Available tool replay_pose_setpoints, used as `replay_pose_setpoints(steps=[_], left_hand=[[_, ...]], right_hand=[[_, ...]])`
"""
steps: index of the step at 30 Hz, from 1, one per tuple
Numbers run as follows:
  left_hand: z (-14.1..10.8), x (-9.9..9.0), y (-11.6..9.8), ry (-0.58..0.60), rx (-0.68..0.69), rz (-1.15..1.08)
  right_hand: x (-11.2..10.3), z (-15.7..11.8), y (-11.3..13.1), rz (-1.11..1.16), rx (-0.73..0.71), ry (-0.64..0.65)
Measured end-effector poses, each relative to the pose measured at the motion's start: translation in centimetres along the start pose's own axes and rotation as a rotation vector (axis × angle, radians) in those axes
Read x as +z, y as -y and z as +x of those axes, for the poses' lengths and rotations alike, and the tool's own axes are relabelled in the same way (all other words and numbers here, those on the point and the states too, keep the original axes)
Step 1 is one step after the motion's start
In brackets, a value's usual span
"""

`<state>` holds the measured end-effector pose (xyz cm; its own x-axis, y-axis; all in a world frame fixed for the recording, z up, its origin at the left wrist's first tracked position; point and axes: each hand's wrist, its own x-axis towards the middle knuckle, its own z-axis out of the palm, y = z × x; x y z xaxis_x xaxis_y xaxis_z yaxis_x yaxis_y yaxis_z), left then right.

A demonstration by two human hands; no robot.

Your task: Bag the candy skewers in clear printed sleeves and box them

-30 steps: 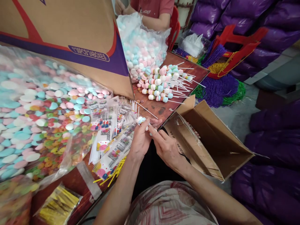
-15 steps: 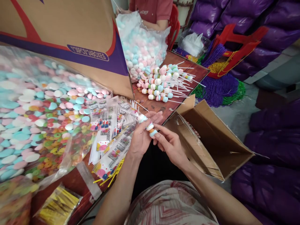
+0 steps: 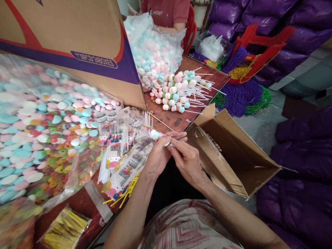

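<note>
My left hand (image 3: 158,157) is closed round a candy skewer (image 3: 155,134), whose blue and white pieces show at its upper left end. The fingers of my right hand (image 3: 187,157) pinch the lower end of the same skewer, where a white piece shows between the two hands. The rest of the skewer is hidden by my fingers. To the left lie printed clear wrappers (image 3: 125,165) and yellow ties (image 3: 129,192). Beyond my hands, a pile of finished-looking candy skewers (image 3: 173,90) with white sticks rests on the red-brown table (image 3: 188,65).
Loose candies (image 3: 62,131) in clear plastic cover the left side, below a large carton (image 3: 64,41). A full candy bag (image 3: 155,48) stands before a person in a red shirt (image 3: 166,13). An open cardboard box (image 3: 233,152) is at my right, near purple sacks (image 3: 298,204).
My right hand has moved in against my left, and my left fingers have folded over the skewer. Most of its candy pieces, visible before, are now covered.
</note>
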<state>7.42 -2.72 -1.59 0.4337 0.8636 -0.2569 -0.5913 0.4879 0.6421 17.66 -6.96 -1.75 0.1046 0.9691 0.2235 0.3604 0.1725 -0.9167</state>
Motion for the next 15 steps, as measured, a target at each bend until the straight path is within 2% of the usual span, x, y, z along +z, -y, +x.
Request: replay_pose_setpoints(steps=[4,6,9,11,15], left_hand=[[-0.1,-0.3,-0.5,0.001,-0.089,0.042],[0.1,-0.2,-1.1,-0.096,-0.03,0.038],[0.6,0.0,-1.9,-0.283,0.159,-0.019],[1.0,0.2,-2.2,-0.299,0.23,-0.032],[1.3,0.4,-1.9,-0.264,0.253,0.014]], right_hand=[[-0.5,0.8,-0.4,0.236,0.149,0.008],[-0.7,0.9,-0.6,0.276,0.165,0.006],[-0.8,0.7,-0.7,0.261,0.162,0.014],[-0.7,0.6,-0.7,0.235,0.159,0.037],[-0.7,0.6,-0.4,0.162,0.159,0.092]])
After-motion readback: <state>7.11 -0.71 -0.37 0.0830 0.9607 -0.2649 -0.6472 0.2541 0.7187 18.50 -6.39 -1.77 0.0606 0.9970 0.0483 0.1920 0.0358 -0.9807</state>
